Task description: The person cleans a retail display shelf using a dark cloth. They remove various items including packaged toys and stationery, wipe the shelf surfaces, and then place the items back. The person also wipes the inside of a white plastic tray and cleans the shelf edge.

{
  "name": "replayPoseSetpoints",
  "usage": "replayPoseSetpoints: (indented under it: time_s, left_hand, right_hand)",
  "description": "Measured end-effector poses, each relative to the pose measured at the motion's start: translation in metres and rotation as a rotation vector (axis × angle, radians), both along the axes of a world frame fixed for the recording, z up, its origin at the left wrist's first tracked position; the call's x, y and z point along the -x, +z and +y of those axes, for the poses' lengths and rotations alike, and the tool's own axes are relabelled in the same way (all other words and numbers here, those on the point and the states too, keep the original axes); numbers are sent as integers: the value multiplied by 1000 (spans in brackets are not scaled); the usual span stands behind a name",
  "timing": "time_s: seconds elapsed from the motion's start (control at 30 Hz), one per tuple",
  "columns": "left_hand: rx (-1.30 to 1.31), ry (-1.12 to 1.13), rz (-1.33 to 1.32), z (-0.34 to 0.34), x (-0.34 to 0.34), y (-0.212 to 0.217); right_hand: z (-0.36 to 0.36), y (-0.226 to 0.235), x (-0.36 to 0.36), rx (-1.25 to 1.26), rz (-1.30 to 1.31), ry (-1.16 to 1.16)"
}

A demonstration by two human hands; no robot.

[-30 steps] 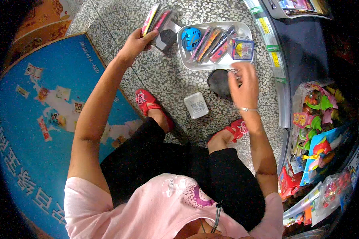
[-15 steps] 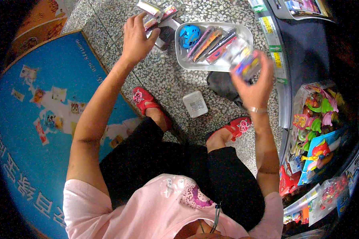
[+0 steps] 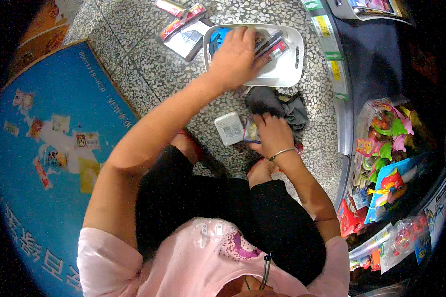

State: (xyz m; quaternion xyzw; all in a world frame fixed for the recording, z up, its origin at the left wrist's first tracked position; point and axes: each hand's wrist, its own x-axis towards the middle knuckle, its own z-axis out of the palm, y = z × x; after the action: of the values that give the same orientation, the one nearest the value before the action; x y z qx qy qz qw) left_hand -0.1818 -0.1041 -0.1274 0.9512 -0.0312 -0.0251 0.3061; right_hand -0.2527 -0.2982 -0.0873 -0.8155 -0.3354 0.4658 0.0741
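Observation:
My left hand [image 3: 235, 57] is in the white plastic basket [image 3: 298, 64], its fingers curled down around slim plastic packets [image 3: 270, 43]. It covers part of them and of a blue rounded thing [image 3: 220, 35] at the basket's left end. Low over the floor, my right hand [image 3: 275, 134] is closed on a small clear packet [image 3: 252, 131] with yellow and blue on it. Beside that packet lies a square translucent box [image 3: 229, 128] with a pale label.
Beyond the left hand, red and yellow packages [image 3: 183, 21] lie by a flat white-faced pack [image 3: 187, 39]. Dark crumpled cloth [image 3: 277, 105] is between basket and right hand. A shelf edge [image 3: 338, 74] with hanging goods stands right, a blue board [image 3: 59, 123] left.
My left hand has left the packages at the far left and reached into the basket. My right hand has brought the colourful packet from the basket down beside the square box.

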Motion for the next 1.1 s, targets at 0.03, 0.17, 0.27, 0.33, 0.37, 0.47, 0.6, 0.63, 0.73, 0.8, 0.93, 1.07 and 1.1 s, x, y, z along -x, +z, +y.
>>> replayPoseSetpoints:
  time_s: [0.03,0.17,0.27,0.33,0.37,0.47,0.6,0.63,0.73,0.8,0.93,1.07,1.1]
  left_hand:
    - [-37,31,45,-11,-2,-3]
    - [-354,87,8,-46,-3,-17]
    - [-489,114,-45,-46,-1,-33]
    - [-436,102,-15,-43,-2,-33]
    - [-438,85,6,-44,-3,-30]
    - [-433,76,40,-45,-6,-23]
    - [-307,122,75,-45,-11,-25]
    - [-264,125,97,-43,-12,-25]
    - [-291,28,191,-34,-18,-22]
    - [29,31,354,-20,-23,-15]
    - [426,20,609,24,-28,52]
    - [490,11,563,98,-2,83]
    - [463,47,561,118,7,84]
  right_hand:
    - [-2,1,1,14,2,38]
    - [-10,5,0,-37,-31,-32]
    - [-13,-3,-12,-183,-216,-269]
    - [-20,-11,-24,-276,-387,-440]
    - [-22,-14,-28,-220,-379,-448]
    - [-32,-28,-32,-189,-336,-413]
    - [-39,-39,-29,-181,-351,-368]
    - [-39,-39,-29,-185,-354,-369]
    - [-37,-39,-27,-193,-362,-370]
    - [-37,-40,-26,-201,-365,-366]
    - [-45,-45,-24,-187,-367,-378]
    - [-49,-40,-27,-218,-349,-374]
    - [-48,-39,-28,-222,-347,-375]
